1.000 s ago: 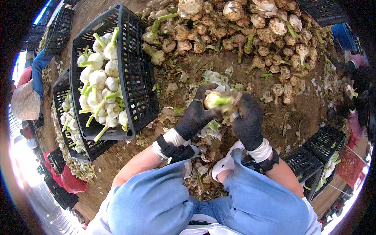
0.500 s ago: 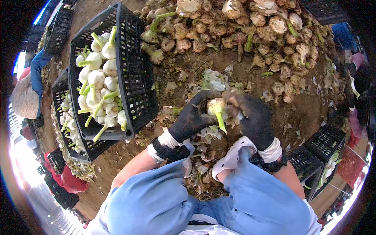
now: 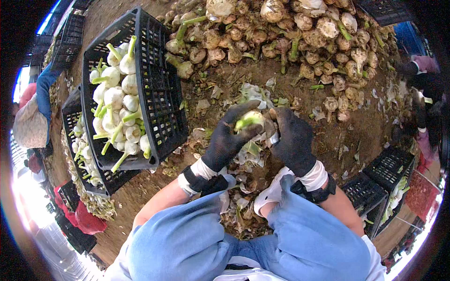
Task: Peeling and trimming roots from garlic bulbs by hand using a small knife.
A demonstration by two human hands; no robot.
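Note:
My left hand (image 3: 229, 138), in a dark glove, wraps its fingers round a garlic bulb (image 3: 255, 118) with a short green stem. The stem points left, between thumb and fingers, and part of the bulb is hidden. My right hand (image 3: 293, 138), gloved too, is closed close against the bulb's right side. A small pale, shiny bit (image 3: 274, 137) shows at its fingers; what it is I cannot make out. Left of my hands, a black plastic crate (image 3: 161, 93) holds several cleaned white garlic bulbs (image 3: 114, 97) with trimmed green stems.
Soil-covered garlic bulbs (image 3: 323, 40) lie heaped ahead. Loose skins (image 3: 251, 157) litter the dirt floor between my feet. A second crate (image 3: 101, 187) of garlic stands at left, more black crates (image 3: 365, 192) at right. Other people work at both sides, one with a pink sleeve (image 3: 425, 64).
The bulb has turned in my left hand, its stem swinging from pointing down toward me to pointing left. My right hand has shifted slightly left, closer to the left hand.

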